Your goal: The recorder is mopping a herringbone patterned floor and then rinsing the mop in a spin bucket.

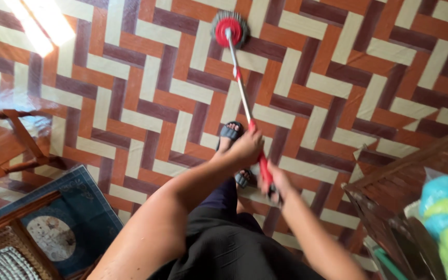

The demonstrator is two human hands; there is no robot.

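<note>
Spin mop: round red-and-grey head flat on herringbone floor, well ahead of feet, pole slanting back. Left hand wraps pole mid-shaft; right hand closes on red handle end. Risk, likely: wet tile underfoot, open sandal could slip; backswing might strike wooden furniture at right. Blue rug lower left. Teal-and-green plastic bag far right; no labels legible.

A herringbone floor of orange, cream and dark brown tiles catches sunlight at upper left; a blue mat lies beside wooden furniture.
</note>
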